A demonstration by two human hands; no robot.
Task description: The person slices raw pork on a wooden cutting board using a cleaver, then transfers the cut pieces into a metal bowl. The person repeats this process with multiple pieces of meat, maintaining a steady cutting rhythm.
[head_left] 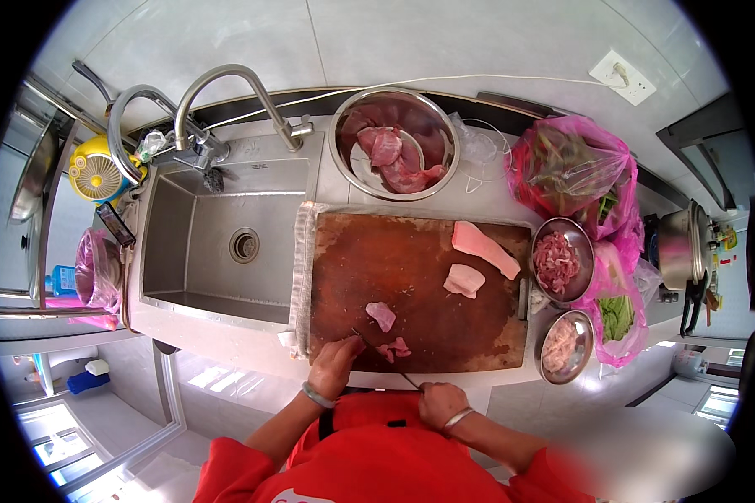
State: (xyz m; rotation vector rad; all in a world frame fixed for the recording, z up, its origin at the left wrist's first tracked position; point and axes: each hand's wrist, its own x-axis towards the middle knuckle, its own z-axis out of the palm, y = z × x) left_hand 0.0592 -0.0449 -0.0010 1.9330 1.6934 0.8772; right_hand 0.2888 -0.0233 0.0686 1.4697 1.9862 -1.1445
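My right hand [443, 404] grips the handle of a knife [387, 362] at the front edge of a brown wooden cutting board [369, 251]. The thin blade slants up and left across the board, its tip close to the fingers of my left hand [335, 367]. Those left fingers are bent together at the board's front left; what they pinch is hidden. Beside the blade lie small cut meat pieces [394, 349], with a larger pink meat chunk [381, 316] just beyond. Farther right on the board rest a long pale-pink slab of meat [484, 248] and a shorter pale piece [464, 281].
Left of the board is a steel sink [201, 243] with a curved faucet [235, 74]. A steel basin [341, 159] of raw meat stands behind. To the right are a bowl of sliced meat [557, 261], a bowl of paler meat [564, 348] and pink bags [575, 163] with greens.
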